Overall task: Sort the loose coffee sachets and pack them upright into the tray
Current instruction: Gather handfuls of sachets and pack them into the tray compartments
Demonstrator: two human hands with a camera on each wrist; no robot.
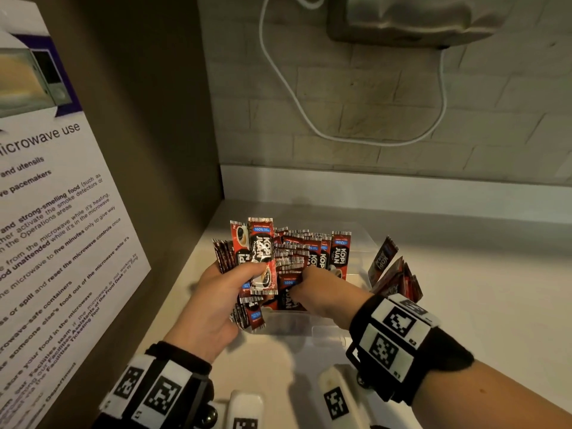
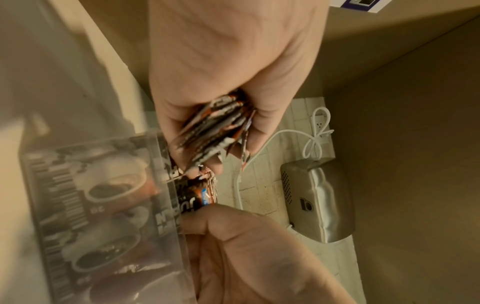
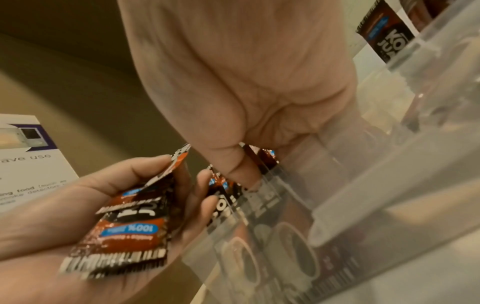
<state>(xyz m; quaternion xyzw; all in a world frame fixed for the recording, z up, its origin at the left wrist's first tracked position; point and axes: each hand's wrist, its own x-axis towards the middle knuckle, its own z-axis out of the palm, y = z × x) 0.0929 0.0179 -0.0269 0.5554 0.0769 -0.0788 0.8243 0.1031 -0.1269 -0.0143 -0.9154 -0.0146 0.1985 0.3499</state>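
Note:
My left hand (image 1: 247,274) grips a fanned bundle of red-and-black coffee sachets (image 1: 258,258) just over the left end of the clear plastic tray (image 1: 309,320). In the left wrist view the bundle (image 2: 218,127) shows edge-on between my fingers. My right hand (image 1: 306,280) reaches into the tray beside it and pinches one sachet (image 2: 197,193) by its top, against the tray wall (image 3: 363,195). Several sachets (image 1: 312,252) stand upright in the tray behind my hands. Others lean in the right compartment (image 1: 393,274). My right fingertips are hidden in the head view.
The tray sits on a white counter (image 1: 464,274) in a corner. A brown side panel with a microwave notice (image 1: 46,212) is close on the left. A metal wall unit (image 1: 411,20) and its white cable (image 1: 297,97) hang behind. White tagged blocks (image 1: 337,397) lie at the front.

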